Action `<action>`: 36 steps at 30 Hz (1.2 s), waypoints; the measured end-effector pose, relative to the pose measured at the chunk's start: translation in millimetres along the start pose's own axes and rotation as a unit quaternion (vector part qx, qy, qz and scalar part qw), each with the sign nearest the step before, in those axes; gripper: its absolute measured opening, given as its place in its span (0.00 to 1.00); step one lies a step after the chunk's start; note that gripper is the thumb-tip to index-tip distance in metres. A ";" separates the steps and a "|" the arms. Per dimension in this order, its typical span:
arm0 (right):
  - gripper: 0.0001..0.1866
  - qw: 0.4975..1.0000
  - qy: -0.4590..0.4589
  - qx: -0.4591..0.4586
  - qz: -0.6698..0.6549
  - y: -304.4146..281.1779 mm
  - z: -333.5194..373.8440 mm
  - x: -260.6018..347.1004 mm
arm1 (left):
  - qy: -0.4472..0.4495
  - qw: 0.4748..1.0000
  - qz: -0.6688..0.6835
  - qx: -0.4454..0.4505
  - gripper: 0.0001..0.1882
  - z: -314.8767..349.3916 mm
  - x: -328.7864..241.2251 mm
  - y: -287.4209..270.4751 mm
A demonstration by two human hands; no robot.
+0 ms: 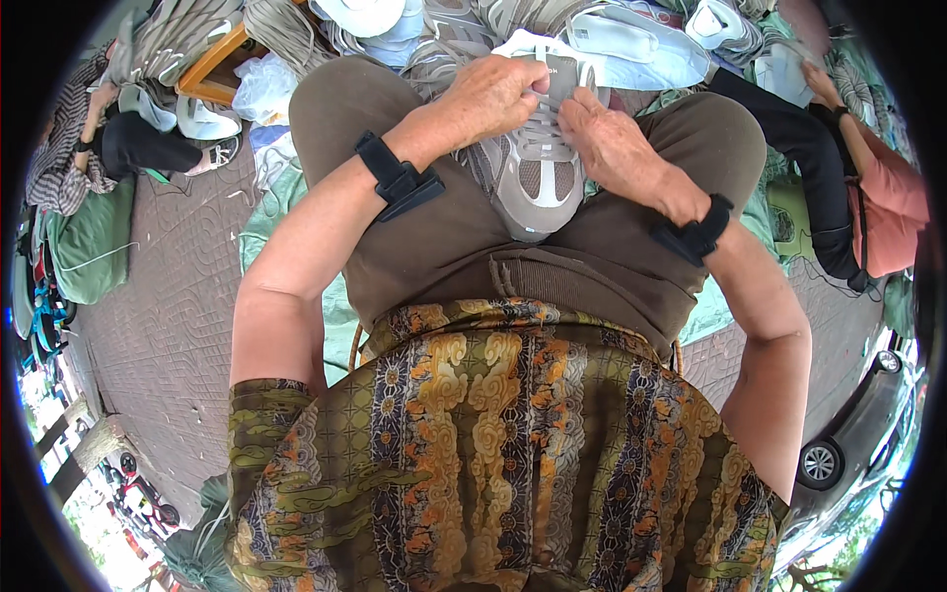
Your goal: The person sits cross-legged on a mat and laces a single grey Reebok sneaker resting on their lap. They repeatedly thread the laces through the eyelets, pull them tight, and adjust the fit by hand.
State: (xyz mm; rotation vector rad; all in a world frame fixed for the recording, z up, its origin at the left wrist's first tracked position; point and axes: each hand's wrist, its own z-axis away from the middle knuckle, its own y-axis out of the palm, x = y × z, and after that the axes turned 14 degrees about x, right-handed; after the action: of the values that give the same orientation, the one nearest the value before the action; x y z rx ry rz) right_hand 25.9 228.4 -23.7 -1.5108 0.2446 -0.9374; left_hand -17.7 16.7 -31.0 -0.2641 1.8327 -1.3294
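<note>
Patterned paving; white plastic bag ahead-left (contents indistinct). Grey shoe: between thighs. Left hand: fingertips pinched on shoe near tongue. Right hand: curled at laces, exact grip indiscernible.

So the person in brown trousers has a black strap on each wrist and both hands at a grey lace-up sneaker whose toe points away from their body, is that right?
Not quite: the head view shows the toe of the grey lace-up sneaker pointing toward the person's body, not away. The rest stands.
</note>
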 end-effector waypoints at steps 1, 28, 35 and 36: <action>0.05 1.000 0.016 -0.005 -0.025 1.1 2.1 3.4 | 0.004 1.000 -0.007 0.002 0.07 -1.0 0.4 2.5; 0.14 0.979 0.004 -0.082 0.186 3.8 5.9 -7.4 | -0.015 0.999 0.051 0.001 0.06 2.8 7.7 4.5; 0.15 0.978 0.015 -0.079 0.193 11.9 -2.1 -8.7 | -0.008 1.000 0.028 -0.008 0.06 3.1 8.6 7.1; 0.15 0.981 0.031 -0.079 0.173 11.8 -3.7 -8.2 | -0.006 1.000 0.027 -0.007 0.06 3.0 9.5 7.6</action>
State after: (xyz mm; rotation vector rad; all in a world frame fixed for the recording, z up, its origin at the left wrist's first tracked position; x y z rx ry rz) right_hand 22.5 228.7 -38.1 -1.5216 0.6193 -0.6984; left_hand -19.3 12.1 -42.6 -0.2293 1.8270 -1.2759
